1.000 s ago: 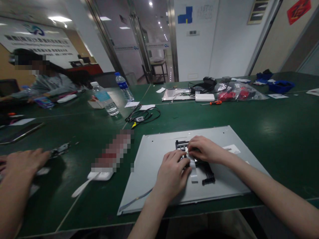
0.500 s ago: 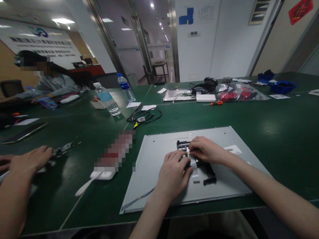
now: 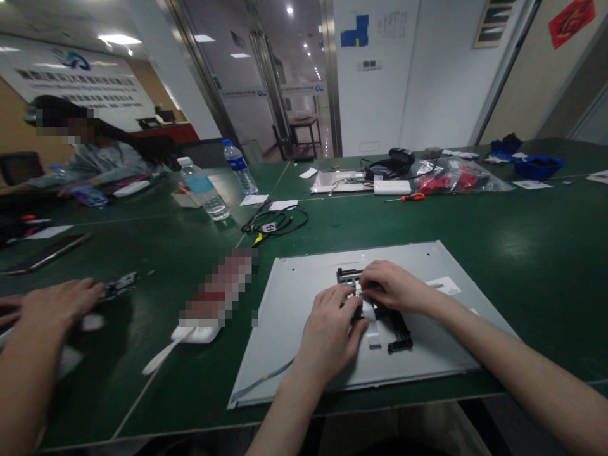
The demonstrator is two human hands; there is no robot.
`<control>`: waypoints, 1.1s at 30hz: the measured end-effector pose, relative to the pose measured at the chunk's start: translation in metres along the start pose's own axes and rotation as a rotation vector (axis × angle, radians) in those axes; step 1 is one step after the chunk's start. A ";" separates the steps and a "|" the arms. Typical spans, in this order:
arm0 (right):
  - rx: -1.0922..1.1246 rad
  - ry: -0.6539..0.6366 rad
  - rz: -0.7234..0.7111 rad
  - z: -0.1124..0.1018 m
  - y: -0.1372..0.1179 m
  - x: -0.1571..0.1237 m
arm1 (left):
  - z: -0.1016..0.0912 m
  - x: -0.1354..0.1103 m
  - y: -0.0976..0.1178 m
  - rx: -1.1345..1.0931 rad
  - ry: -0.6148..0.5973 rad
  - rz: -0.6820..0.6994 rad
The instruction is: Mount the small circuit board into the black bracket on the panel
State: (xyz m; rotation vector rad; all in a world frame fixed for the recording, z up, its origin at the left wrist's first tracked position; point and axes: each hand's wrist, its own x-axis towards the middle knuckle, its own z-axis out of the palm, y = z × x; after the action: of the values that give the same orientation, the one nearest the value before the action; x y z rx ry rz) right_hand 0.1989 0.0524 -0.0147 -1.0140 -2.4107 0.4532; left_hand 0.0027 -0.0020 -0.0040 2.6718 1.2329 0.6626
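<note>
A pale grey flat panel point(image 3: 294, 304) lies in front of me on the green table. A black plastic bracket point(image 3: 398, 329) rests on its middle, partly hidden by my hands. Between my hands a white flat cable point(image 3: 370, 311) runs down over the bracket. My left hand point(image 3: 335, 323) curls over the bracket's left side, thumb close to the cable; whatever its fingertips grip is hidden. From the right, my right hand point(image 3: 392, 286) is closed in a pinch at the cable's upper end. A thin grey strip point(image 3: 263, 379) trails from beneath my left forearm to the panel's corner.
At left, another person's hand point(image 3: 57, 304) works near a small metal part point(image 3: 121, 285). A white device with a strap point(image 3: 197, 332) lies left of the panel. Farther back are coiled black cable point(image 3: 275, 221), two water bottles point(image 3: 206, 190), an orange-handled screwdriver point(image 3: 412, 197) and a plastic bag point(image 3: 463, 177).
My fingers shift only slightly, and the white cable between them bends a little differently. The other person's hand at left has moved slightly leftward.
</note>
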 end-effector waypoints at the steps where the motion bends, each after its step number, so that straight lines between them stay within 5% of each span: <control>1: 0.002 0.002 0.001 0.000 0.000 0.000 | 0.000 0.000 0.000 -0.001 -0.004 -0.003; 33: -0.023 0.007 -0.023 -0.004 -0.006 0.000 | -0.001 -0.001 0.000 0.000 -0.042 0.001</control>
State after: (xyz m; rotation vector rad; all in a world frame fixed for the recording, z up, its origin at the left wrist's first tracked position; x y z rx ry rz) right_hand 0.1976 0.0486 -0.0088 -0.9953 -2.4239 0.4149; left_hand 0.0017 -0.0028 -0.0030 2.6717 1.2216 0.6033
